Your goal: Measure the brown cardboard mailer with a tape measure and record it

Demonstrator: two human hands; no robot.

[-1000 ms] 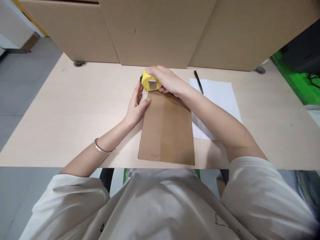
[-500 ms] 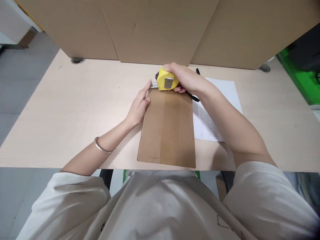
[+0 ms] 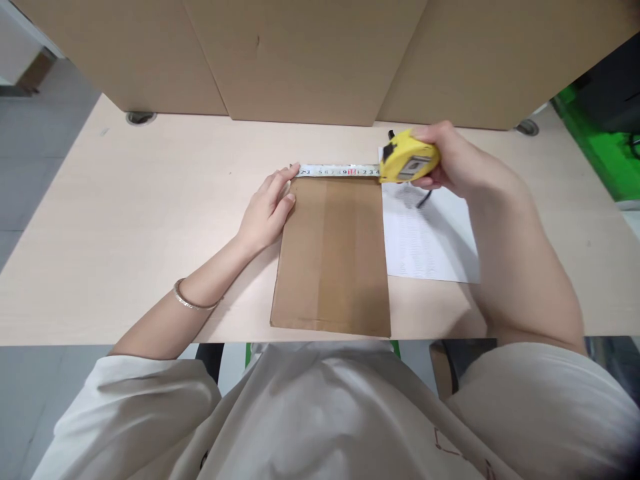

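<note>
My right hand (image 3: 445,157) is closed round the yellow case of a tape measure (image 3: 407,159), to the right of a flat-topped brown cardboard box (image 3: 333,257). From the case, the white metal blade (image 3: 340,171) runs straight along the box's far edge, its numbers facing up. The fingertips of my left hand (image 3: 270,207) press on the blade's end at the far left corner, while the thumb rests against the box's left side. A black wrist strap (image 3: 425,199) dangles below the case.
Printed white paper (image 3: 425,247) lies on the pale wooden table (image 3: 125,233), right of the box and partly under my right arm. Tall cardboard panels (image 3: 305,60) stand along the table's back. A cable hole (image 3: 141,118) is at the back left.
My right hand has drawn the tape measure's case rightward, so a long stretch of blade now spans the box's width. My left hand remains at the left corner.
</note>
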